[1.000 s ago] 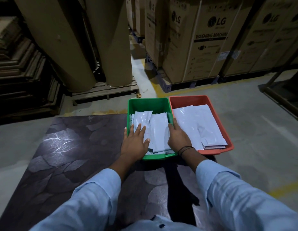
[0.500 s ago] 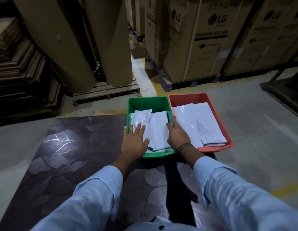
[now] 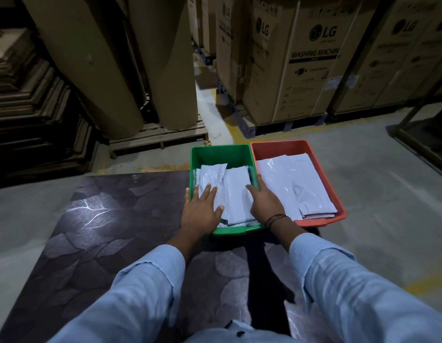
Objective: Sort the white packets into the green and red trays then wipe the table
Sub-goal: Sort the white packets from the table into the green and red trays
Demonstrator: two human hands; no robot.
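Centre of frame, far right corner of the table [image 3: 103, 231]: green tray [image 3: 221, 148], with red tray [image 3: 279, 144] touching its right wall. What bears the red tray cannot be told.

Item 1, white packets in the green tray [image 3: 237, 191]: two side by side on a low stack, long axis running from the tray's near rim toward its far rim, tipped slightly right. They lie directly under the fingers and ahead of both palms.

Item 2, left hand [image 3: 201, 211]: fingers spread, laid flat on the left packet, with the heel over the tray's near-left rim.

Item 3, right hand [image 3: 265, 204]: fingers straight and close together, flat on the right packet beside the tray's right wall. A dark wristband [image 3: 276, 219] is at the wrist. Both hands are about equally near and neither pinches anything.

Item 4, white packets in the red tray [image 3: 294, 184]: a larger flat stack, same lie, untouched.

Judgement: no loose packet shows on the table, so sorting looks finished or nearly so. Wiping is not yet done and no cloth is in view.

Writing: cardboard boxes [image 3: 311, 58], upper right, carry the "LG" logo and "WASHING MACHIN", the last part being cut off. Smaller print and stickers are too small to read. No writing is legible on the packets.

Other: brown paper rolls [image 3: 96, 58], upper left, on a wooden pallet [image 3: 155, 137].
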